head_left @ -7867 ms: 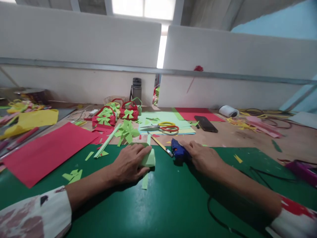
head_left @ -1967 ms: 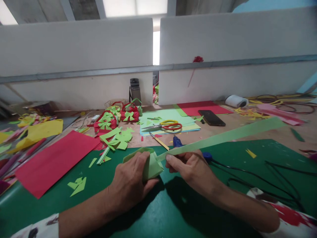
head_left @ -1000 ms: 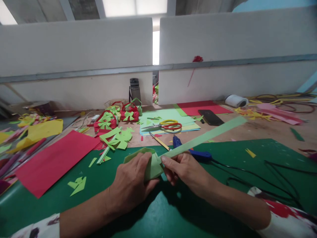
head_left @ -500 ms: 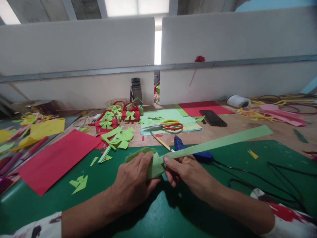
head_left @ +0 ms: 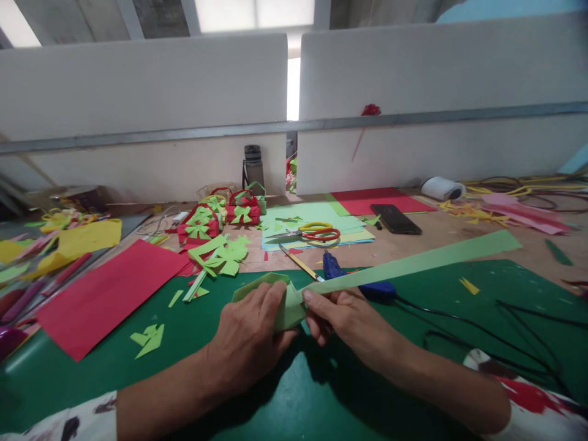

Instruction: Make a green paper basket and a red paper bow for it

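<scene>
My left hand point(head_left: 255, 331) is wrapped round a folded light green paper box point(head_left: 290, 309), its thumb side toward me and much of the box hidden by the fingers. Close beside it, my right hand point(head_left: 342, 315) pinches the near end of a long light green paper strip point(head_left: 413, 263) against the box's right edge. The strip slants up and away to the right. Whether its end is fixed to the box, I cannot tell. Just behind my right hand lies a blue glue gun point(head_left: 333, 266).
Scissors point(head_left: 316, 233) lie on stacked paper sheets point(head_left: 294, 214), near a craft knife point(head_left: 301, 263). Small red paper baskets point(head_left: 243, 214) and green cut-outs point(head_left: 232, 254) are behind to the left. A red sheet point(head_left: 110, 297) rests at left, a phone point(head_left: 395, 219) at right, and a black cord point(head_left: 459, 318) crosses the green mat.
The strip's far end has shifted slightly to the right. Both hands keep nearly the same place and hold.
</scene>
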Motion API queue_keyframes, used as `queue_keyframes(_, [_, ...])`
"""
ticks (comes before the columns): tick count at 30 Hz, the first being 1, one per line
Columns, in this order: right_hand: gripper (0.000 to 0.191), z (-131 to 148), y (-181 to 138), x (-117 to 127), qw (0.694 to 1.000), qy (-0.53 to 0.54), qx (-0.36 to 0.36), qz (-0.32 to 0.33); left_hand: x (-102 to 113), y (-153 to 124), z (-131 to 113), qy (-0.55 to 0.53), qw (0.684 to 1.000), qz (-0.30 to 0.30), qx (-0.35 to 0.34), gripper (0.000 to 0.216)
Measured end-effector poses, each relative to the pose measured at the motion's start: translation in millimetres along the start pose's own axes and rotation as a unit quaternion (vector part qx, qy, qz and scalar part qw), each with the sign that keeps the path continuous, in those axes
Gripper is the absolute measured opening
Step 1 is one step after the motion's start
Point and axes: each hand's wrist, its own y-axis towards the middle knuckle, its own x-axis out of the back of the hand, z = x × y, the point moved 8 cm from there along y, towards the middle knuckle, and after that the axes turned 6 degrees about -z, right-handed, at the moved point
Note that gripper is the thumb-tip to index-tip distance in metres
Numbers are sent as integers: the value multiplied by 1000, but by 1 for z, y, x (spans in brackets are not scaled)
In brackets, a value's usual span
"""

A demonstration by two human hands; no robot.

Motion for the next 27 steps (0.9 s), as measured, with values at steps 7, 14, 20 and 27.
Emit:
queue_keyframes(7, [53,-3,0,-1,1000,19,-2,-5,-2,-2,0,-1,1000,12,4,53])
queue_keyframes(14, [51,-2,0,-2,1000,23,0,-5,-1,-1,0,-6,1000,11,10,50])
queue_keyframes(20, [54,1,-2,0,1000,6,-5,-5,-3,-3,1,-11,1000,18,14,53])
queue_keyframes(27, [55,5,-4,2,1000,5,-1,-7,-3,0,2,-21,999,32,27,50])
